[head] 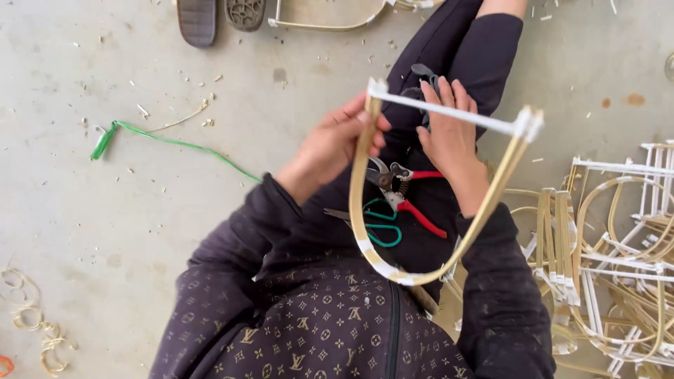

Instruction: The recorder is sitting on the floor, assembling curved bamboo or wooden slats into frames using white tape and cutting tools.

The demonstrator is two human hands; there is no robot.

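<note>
Left hand (337, 140) gripped the bent cane frame (393, 270) over the lap; right hand (449, 133) lay curled against its white crossbar (449, 112) (grip unclear). Looked light, springy; best held near the taped corners.

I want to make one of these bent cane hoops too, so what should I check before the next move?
1. Left hand grips the hoop's left corner: ok.
2. Right hand steadies the white crossbar: ok.
3. Bent cane frame is whole, with white binding at the bottom curve: ok.
4. Red-handled pruning shears and green-handled scissors lie on the lap within reach: ok.
5. Whether the shears' blades are locked shut: cannot tell.
6. Pile of finished frames sits close by the right side: ok.
</note>
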